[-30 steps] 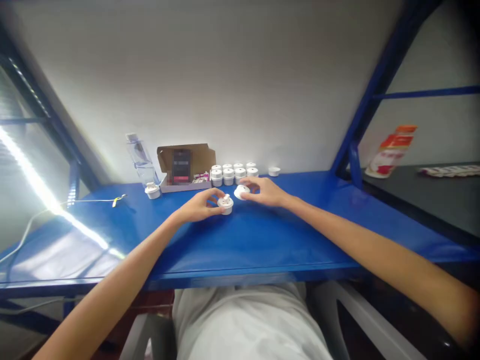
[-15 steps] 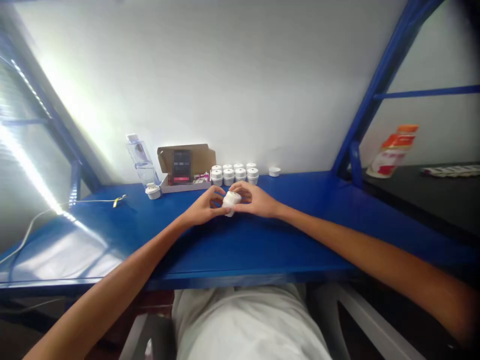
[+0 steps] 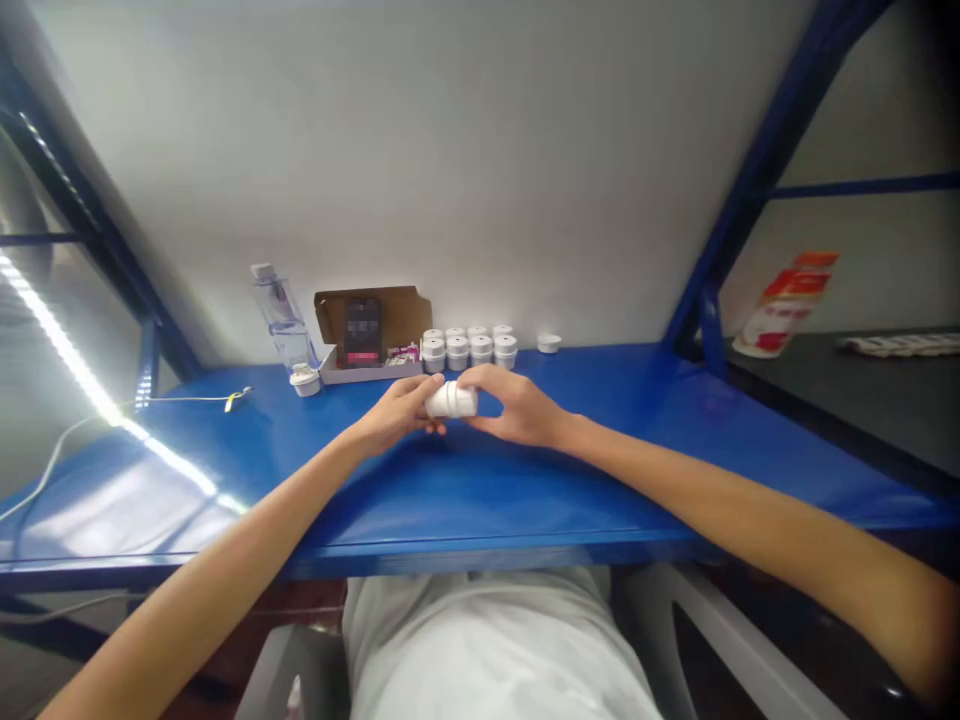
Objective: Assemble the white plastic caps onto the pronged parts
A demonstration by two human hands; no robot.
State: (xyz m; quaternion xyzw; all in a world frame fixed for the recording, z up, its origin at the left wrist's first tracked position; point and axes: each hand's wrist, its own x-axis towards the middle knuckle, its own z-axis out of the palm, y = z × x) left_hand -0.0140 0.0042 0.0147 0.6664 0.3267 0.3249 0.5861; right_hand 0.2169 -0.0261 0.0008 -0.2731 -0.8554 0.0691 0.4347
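Note:
A small white round container (image 3: 452, 400) lies on its side in the air just above the blue table. My left hand (image 3: 399, 415) grips its left end, thumb on top and fingers beneath. At its right end, my right hand (image 3: 521, 405) holds it between thumb and fingers. Behind the hands, several similar white containers (image 3: 480, 348) stand in stacked-looking rows. Apart from them to the right sits a low white piece (image 3: 549, 343).
An open cardboard box (image 3: 409, 312) holds a dark phone (image 3: 363, 330) and small pink-and-white items. To its left are a clear bottle (image 3: 289, 325), a white round piece (image 3: 305, 382) and a cable (image 3: 180, 402). An orange-capped bottle (image 3: 784, 308) stands far right.
The container has turned from tilted upright to lying sideways, slightly to the left. My left hand has shifted left and my right hand has changed its hold at the right end.

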